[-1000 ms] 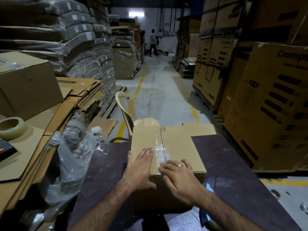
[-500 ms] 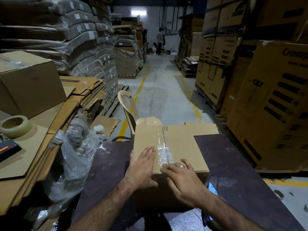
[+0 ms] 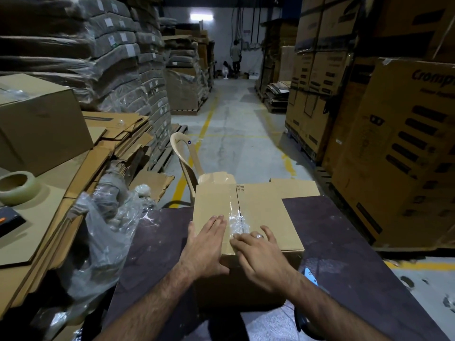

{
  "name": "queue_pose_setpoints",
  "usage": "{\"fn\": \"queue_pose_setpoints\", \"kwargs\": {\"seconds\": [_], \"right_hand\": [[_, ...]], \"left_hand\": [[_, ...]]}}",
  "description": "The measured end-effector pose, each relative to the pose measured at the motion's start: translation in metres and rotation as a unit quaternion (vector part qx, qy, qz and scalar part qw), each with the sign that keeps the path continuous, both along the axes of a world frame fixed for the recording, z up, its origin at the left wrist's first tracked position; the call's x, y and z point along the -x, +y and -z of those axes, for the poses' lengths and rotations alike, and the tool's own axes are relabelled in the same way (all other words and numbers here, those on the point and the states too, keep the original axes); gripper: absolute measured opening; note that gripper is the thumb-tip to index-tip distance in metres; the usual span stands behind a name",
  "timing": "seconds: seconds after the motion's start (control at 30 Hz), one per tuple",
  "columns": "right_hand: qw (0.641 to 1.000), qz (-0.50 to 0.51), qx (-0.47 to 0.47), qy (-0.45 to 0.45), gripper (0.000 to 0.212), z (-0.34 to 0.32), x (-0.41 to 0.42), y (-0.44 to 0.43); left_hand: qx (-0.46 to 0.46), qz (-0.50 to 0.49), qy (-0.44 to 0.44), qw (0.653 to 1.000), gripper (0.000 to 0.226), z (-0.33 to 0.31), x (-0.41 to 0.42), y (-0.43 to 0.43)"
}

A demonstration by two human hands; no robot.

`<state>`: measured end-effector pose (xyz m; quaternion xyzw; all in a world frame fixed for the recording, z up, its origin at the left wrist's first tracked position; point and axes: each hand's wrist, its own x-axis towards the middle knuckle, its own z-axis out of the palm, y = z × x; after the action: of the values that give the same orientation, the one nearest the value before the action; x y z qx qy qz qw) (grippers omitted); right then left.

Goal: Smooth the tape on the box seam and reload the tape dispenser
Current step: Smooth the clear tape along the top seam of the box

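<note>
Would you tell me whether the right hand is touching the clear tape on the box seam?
Touching: in the head view, the right hand's fingertips lie pressed on the tape.

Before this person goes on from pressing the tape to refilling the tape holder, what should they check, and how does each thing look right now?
1. Box sits steady on the table: ok.
2. Left hand flat on the box top, bracing it: ok.
3. Right hand fingers on the tape: ok.
4. Tape lying smooth: not ok, wrinkled near the fingers.
5. Spare tape roll within sight: ok, on the cardboard at left.
6. Tape dispenser located: cannot tell.
</note>
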<state>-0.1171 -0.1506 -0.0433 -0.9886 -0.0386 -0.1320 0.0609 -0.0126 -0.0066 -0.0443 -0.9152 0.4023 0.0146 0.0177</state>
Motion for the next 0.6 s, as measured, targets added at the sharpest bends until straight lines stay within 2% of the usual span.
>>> {"fn": "queue_pose_setpoints", "kwargs": {"seconds": [0.23,0.47,0.6], "right_hand": [[1.0,0.007,-0.001,-0.019,0.035,0.008,0.021,0.007],[0.999,0.02,0.0,0.025,0.057,-0.009,-0.013,0.008],[1.0,0.021,-0.001,-0.012,0.038,0.004,0.009,0.013]], "left_hand": [[0.005,-0.001,-0.007,1.0,0.115,0.001,0.0,-0.001],[-0.003,-0.004,0.001,1.0,0.113,0.0,-0.001,0.0],[0.006,-0.003,-0.003,1.0,0.113,0.002,0.001,-0.001]]}}
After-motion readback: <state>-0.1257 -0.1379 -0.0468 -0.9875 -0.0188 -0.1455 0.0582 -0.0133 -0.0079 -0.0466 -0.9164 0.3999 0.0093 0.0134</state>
